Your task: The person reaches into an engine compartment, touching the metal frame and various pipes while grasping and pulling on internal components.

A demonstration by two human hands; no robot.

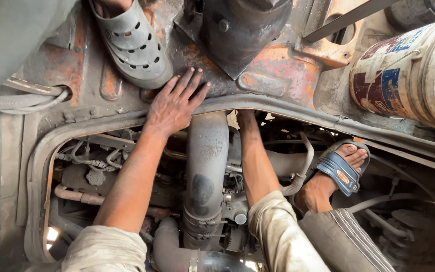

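My left hand (174, 103) lies flat with its fingers spread on the rusty metal floor panel (278, 75), at the rim of the open engine bay. It holds nothing. My right forearm (252, 161) reaches down into the bay beside a thick grey pipe (205, 166). It passes under the panel's rim, and the hand itself is hidden there. Both sleeves are dirty and pale.
A foot in a grey perforated clog (132, 43) stands on the panel just above my left hand. A foot in a blue sandal (341, 171) rests on hoses inside the bay. A worn paint bucket (409, 70) lies at the right, a dark metal housing (237, 30) at top centre.
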